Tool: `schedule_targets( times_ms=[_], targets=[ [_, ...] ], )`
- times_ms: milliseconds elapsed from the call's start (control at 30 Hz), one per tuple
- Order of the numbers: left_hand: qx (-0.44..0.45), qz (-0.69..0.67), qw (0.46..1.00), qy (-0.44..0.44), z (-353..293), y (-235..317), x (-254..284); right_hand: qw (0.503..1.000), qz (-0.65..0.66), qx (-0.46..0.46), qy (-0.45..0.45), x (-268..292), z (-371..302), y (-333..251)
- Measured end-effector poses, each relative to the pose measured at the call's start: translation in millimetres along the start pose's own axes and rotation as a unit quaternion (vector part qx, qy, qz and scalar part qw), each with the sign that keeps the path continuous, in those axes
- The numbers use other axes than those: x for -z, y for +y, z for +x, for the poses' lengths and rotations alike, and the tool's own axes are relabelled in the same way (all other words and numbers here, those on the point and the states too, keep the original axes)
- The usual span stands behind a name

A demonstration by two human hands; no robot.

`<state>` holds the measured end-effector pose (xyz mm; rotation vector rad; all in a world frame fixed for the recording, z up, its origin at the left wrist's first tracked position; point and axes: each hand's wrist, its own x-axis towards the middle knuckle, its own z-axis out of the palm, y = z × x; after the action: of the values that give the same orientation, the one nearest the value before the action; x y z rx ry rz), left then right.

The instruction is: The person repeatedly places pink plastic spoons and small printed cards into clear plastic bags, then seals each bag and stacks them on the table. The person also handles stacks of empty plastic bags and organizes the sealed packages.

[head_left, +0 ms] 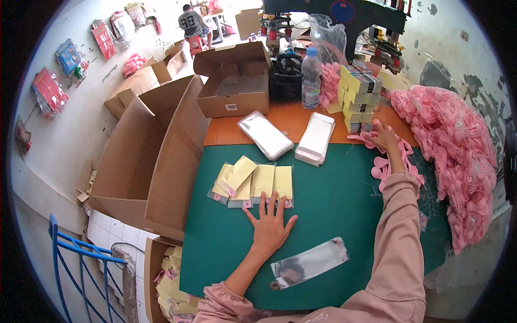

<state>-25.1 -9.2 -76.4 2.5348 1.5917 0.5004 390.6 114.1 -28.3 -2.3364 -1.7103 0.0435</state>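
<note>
Green work surface (226,247): a flat tabletop fills the centre of the frame, bordered above by an orange strip (221,132).

Left hand (268,231): at centre, palm down, fingers spread and relaxed, closed on nothing; the fingertips rest over the lower edge of a fanned row of flat yellow-card packets in clear plastic (263,180).

Right hand (384,140): right of centre, arm extended, fingers down among loose pink plastic spoon-shaped pieces (382,171); whether they grip one cannot be told.

Pink pieces: the loose ones lie scattered at the right side of the green surface, just beside a bulging clear bag of many more (455,161) at the frame's right.

Yellow stack: a tower of banded yellow card bundles (360,99) rises directly above the right hand, upper right of centre.

Clear sleeves: two piles of white-looking clear plastic sleeves, one left (264,134) and one right (315,137), lie at upper centre; a single transparent sleeve (323,259) lies at lower centre, near a small dark round disc (274,285).

Cardboard: a large open brown box (134,156) stands at left, and a smaller one (231,105) at upper centre, near a clear plastic bottle (311,81).

Background: a person in a dark shirt (193,24) sits at the top, left of centre.
</note>
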Motion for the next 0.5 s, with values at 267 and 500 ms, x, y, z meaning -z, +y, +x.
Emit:
schedule_targets(
  times_ms=[267, 500],
  targets=[
    [0.011, 0.004, 1.0, -0.007, 5.4, -1.5, 2.9, 0.997, 0.008, 0.07, 0.028, 0.6, -54.0, -0.2],
    [0.01, 0.012, 0.998, 0.057, 5.8, -3.7, 3.0, 0.989, 0.016, 0.143, 0.028, -4.7, -120.3, -12.5]
  ],
)
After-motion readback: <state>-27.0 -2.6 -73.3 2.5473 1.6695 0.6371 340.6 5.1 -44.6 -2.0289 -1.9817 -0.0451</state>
